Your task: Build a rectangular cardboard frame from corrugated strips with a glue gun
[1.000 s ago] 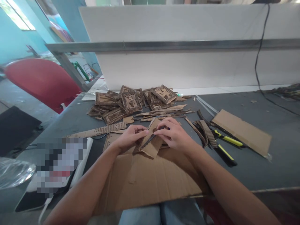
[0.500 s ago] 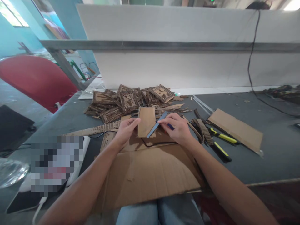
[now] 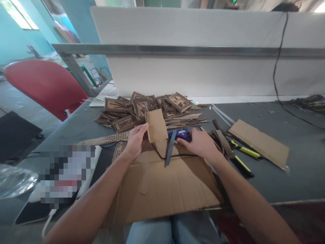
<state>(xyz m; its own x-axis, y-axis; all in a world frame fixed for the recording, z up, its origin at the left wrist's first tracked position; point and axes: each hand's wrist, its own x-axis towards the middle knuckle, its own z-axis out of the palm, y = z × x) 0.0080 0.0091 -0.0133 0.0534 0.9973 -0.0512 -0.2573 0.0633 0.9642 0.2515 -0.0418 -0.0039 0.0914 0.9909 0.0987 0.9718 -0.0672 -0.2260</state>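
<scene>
**Two hands were apart: left hand (image 3: 135, 140) on a cardboard panel (image 3: 157, 125), right hand (image 3: 201, 142) at a blue tool (image 3: 186, 132)**

The left hand was clamped on the panel's lower left edge, thumb in front. The panel's long axis ran away from the person, its top tipped slightly left, its broad face turned back toward them. The right hand lay at the right end of the blue tool — how far its fingers closed could not be made out. That tool lay crosswise, long axis left to right, its left end pointing toward the panel's lower right edge. A dark strip (image 3: 169, 152) crossed that left part, its near end angled a little left; whether the right thumb touched it was unclear. Beneath, a large cardboard sheet (image 3: 162, 186) reached toward the person's lap, a black cord (image 3: 182, 155) across it.

Beyond the panel lay corrugated strips (image 3: 184, 119) and a heap of cardboard frames (image 3: 179, 101). On the right — two yellow-and-black handles (image 3: 246, 149) and a flat cardboard rectangle (image 3: 261, 144) on the dark table (image 3: 266, 184).
</scene>
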